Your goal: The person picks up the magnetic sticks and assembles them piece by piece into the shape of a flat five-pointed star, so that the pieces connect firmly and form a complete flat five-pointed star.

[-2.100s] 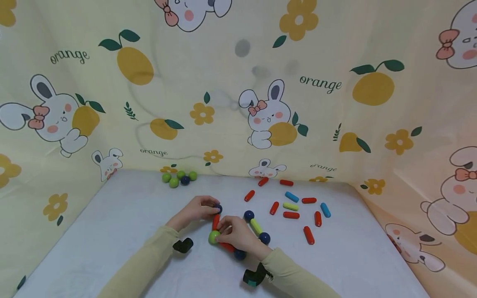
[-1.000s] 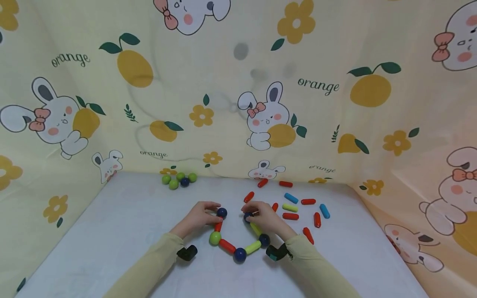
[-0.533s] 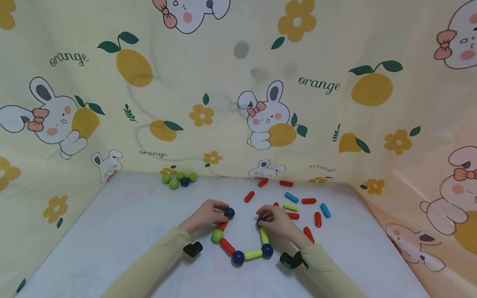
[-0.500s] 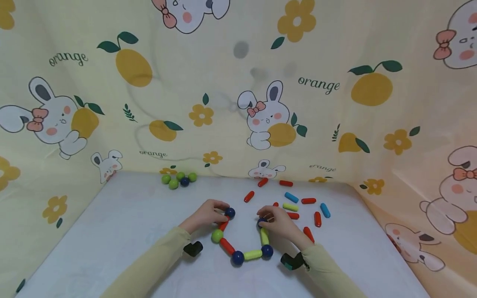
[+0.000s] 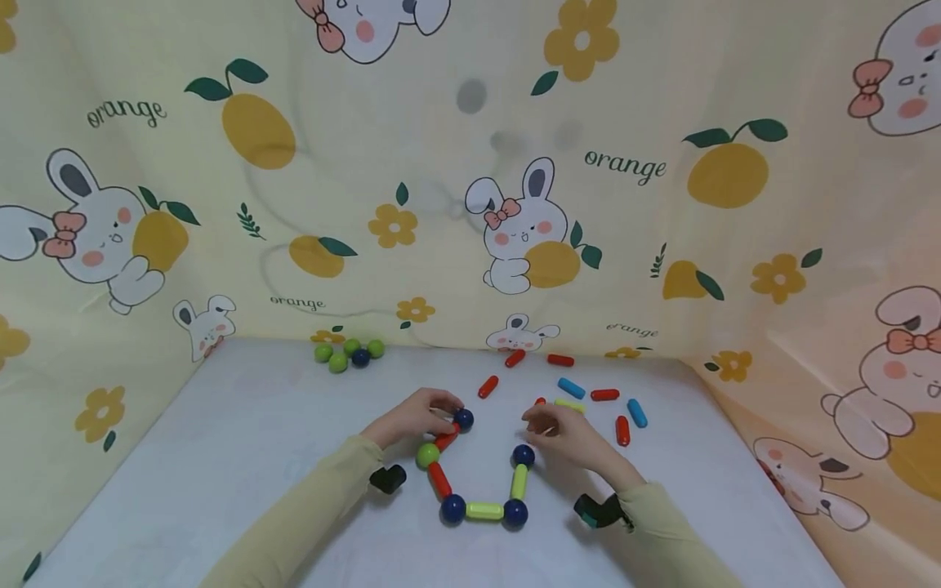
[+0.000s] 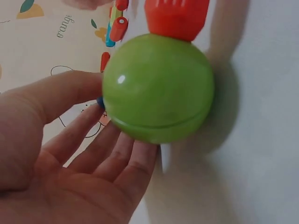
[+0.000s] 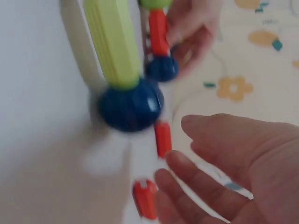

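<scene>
A U-shaped chain of balls and rods lies on the white table. My left hand [image 5: 421,415] grips its left end, at the dark blue ball [image 5: 464,420] and the adjoining red rod [image 5: 445,442]. From there run a green ball [image 5: 427,456], a second red rod [image 5: 439,480], a dark blue ball [image 5: 452,509], a yellow-green rod [image 5: 484,511], another dark blue ball [image 5: 515,513] and an upright yellow-green rod [image 5: 519,482]. The right-end dark blue ball [image 5: 524,456] sits just below my right hand [image 5: 569,437], which holds nothing. The right wrist view shows a gap between that ball [image 7: 131,105] and my fingers.
Several loose rods lie at the back right, among them red [image 5: 605,394], blue [image 5: 637,413] and yellow-green [image 5: 569,405] ones. Green balls [image 5: 338,362] and one dark blue ball [image 5: 360,358] are grouped at the back left. A patterned cloth [image 5: 434,269] hangs behind and beside the table.
My right hand moved to the chain's right end, pulled its ball right and nearer, then let go. My left hand shifted right with the left end, and the chain's bend became squarer.
</scene>
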Demonstrator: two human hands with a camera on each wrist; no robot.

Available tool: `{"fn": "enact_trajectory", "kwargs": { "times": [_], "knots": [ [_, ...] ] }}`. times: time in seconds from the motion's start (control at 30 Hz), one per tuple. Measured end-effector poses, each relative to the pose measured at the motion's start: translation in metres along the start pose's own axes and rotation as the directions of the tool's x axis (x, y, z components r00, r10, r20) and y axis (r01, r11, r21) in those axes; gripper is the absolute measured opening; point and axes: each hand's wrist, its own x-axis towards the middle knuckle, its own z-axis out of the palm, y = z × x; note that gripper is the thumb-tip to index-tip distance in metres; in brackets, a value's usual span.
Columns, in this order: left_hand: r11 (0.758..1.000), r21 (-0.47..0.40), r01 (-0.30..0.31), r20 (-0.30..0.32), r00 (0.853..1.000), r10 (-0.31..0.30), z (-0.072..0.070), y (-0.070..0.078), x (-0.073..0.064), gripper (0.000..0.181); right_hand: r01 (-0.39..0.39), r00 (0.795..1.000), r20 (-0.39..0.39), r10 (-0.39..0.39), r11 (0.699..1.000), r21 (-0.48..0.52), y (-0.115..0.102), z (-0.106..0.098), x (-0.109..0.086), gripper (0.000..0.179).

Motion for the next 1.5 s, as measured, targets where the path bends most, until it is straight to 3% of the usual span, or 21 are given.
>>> {"fn": "enact_trajectory", "kwargs": {
  "times": [0.2,0.37,0.67,0.97,1.3,1.5],
  "knots": [
    [0.999,0.006,0.032,0.023,0.999,-0.032,0.0,0.002,-0.007,0.044,0.03,0.997,-0.065,-0.033,0.998,-0.053,0.019,-0.015,0.018,0.034],
    [0.999,0.008,0.032,0.03,0.999,-0.032,0.002,0.003,-0.01,0.049,0.016,0.999,-0.031,-0.019,0.995,-0.103,0.03,-0.016,0.027,0.036],
    [1.0,0.003,0.029,0.01,1.0,-0.029,0.0,0.002,-0.013,0.049,-0.042,0.999,-0.003,0.042,0.98,-0.196,0.027,-0.011,0.045,0.04],
    [0.999,-0.007,0.036,0.014,0.999,-0.036,0.0,0.003,-0.014,0.048,-0.016,0.999,0.022,0.023,0.961,-0.277,0.025,-0.013,0.055,0.045],
    [1.0,-0.011,0.029,0.015,0.999,-0.029,0.0,0.003,-0.014,0.049,0.002,1.0,0.019,0.003,0.965,-0.263,0.028,-0.006,0.061,0.031],
    [0.999,-0.025,0.03,0.023,0.999,-0.029,-0.001,-0.001,-0.013,0.048,0.002,1.0,0.024,0.003,0.979,-0.206,0.019,-0.003,0.061,0.027]
  ]
}}
